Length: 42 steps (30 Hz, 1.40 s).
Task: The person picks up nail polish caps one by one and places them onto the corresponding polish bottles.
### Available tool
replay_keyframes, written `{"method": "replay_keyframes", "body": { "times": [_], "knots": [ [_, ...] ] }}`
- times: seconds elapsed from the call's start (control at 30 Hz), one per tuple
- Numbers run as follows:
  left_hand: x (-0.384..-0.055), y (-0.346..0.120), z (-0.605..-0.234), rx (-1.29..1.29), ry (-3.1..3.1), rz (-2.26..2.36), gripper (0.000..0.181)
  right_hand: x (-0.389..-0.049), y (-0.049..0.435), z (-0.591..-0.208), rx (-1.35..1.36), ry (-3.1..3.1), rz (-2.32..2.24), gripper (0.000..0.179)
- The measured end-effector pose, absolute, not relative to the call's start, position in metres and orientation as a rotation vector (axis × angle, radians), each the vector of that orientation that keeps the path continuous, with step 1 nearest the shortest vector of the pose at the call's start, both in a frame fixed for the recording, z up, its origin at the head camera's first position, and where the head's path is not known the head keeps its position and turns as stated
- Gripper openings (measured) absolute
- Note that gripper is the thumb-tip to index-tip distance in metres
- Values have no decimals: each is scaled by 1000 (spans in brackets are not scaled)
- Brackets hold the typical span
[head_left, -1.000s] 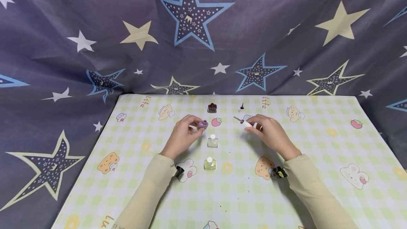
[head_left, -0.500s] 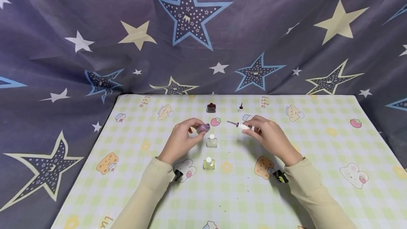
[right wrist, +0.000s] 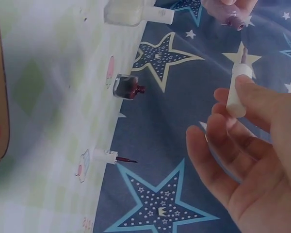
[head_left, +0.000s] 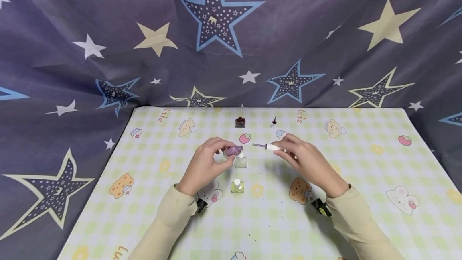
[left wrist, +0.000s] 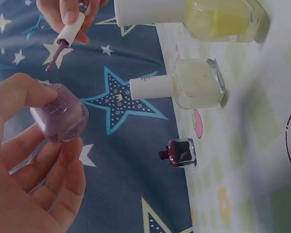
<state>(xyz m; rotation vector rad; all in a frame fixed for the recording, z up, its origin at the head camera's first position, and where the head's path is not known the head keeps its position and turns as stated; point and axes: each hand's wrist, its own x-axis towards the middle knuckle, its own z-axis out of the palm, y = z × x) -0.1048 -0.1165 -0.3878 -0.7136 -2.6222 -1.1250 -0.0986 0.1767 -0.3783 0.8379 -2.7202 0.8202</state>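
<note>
My left hand [head_left: 209, 161] pinches an uncapped purple nail polish bottle [left wrist: 63, 114] between thumb and fingers, its neck tilted toward the right. Facing it, my right hand [head_left: 306, 159] pinches a white brush cap [right wrist: 238, 92] whose purple-coated brush [head_left: 259, 145] points left at the bottle's neck, with a small gap between them. Both are held above the table. Just behind the purple bottle in the head view, partly overlapped by it, stands a capped clear nail polish bottle [head_left: 241, 162]. Nearer me is a capped yellow-green nail polish bottle [head_left: 237, 186].
An uncapped dark red nail polish bottle [head_left: 240, 122] stands toward the back of the checked tablecloth [head_left: 361, 171]. To its right, a white cap [right wrist: 105, 156] stands with its dark red brush upward. A star-patterned curtain [head_left: 231, 71] hangs behind the table.
The purple bottle has tipped over toward the right and come slightly nearer me. My right hand has swung the brush to point left and brought it closer to the bottle's neck.
</note>
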Motion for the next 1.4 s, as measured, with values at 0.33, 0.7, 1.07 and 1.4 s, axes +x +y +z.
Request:
{"method": "replay_keyframes", "body": {
  "times": [0.33,0.7,1.07,1.4],
  "knots": [
    [-95,-114,-382,-760,-2594,-1045,22,-89,174,-371,921,-2688,768,23],
    [-91,-111,-377,-810,-2562,-1022,22,-83,171,-366,951,-2691,721,22],
    [-90,-111,-377,-826,-2569,-1001,24,-82,170,-364,997,-2682,673,24],
    [-88,-109,-375,-846,-2564,-966,24,-81,167,-362,1001,-2684,669,24]
  ]
}}
